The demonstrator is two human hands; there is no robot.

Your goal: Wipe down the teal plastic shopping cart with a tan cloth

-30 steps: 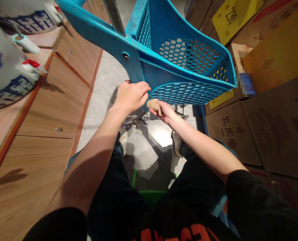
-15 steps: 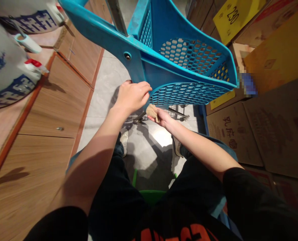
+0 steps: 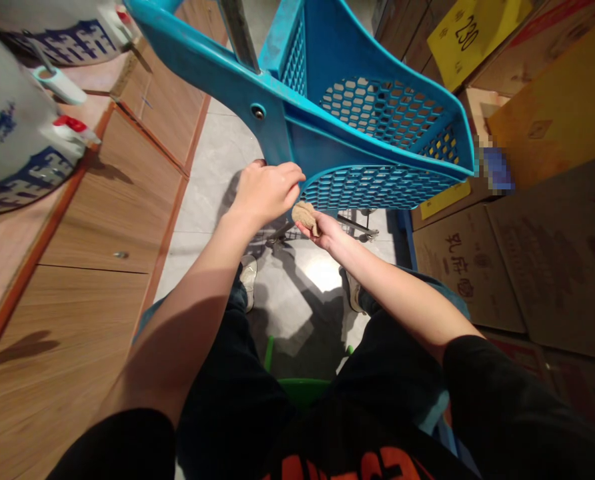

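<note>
A blue plastic shopping-cart basket with honeycomb holes is tilted up in front of me. My left hand is closed around the lower near edge of the basket, beside its metal frame post. My right hand is closed on a small tan cloth pad, which is pressed up against the underside of the basket's mesh edge, right next to my left fingers. I sit on a green stool with my knees apart.
Wooden cabinets line the left side, with blue-and-white ceramic jars on top. Stacked cardboard boxes and a yellow price sign fill the right. Grey tile floor and the cart's metal undercarriage lie below.
My right hand has moved the tan pad a little left and up along the basket's lower edge, closer to my left hand. My left hand kept its grip.
</note>
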